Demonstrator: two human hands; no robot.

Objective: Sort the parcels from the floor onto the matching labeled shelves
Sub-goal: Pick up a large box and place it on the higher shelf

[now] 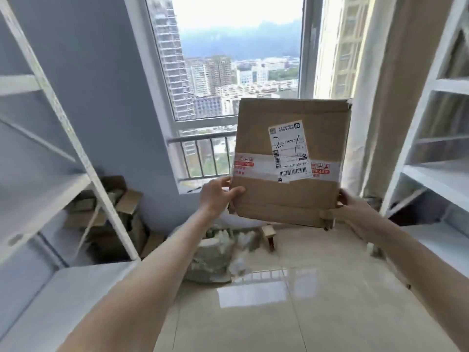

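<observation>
A brown cardboard parcel (291, 146) is held up at chest height in front of the window, its flat face toward me. A white shipping label (289, 151) on it carries handwritten marks that read like "2-1". A strip of white and red tape crosses the box. My left hand (218, 196) grips the parcel's lower left corner, thumb on the front. My right hand (355, 207) grips the lower right corner, thumb across the front edge. White shelving stands on the left (45, 153) and on the right (436, 158); no shelf labels are readable.
A pile of grey and white bagged parcels (218, 252) lies on the tiled floor below the window. Flattened cardboard and open boxes (114, 212) are stacked behind the left shelf. A small wooden stool (269, 235) stands near the pile. A curtain (380, 97) hangs right of the window.
</observation>
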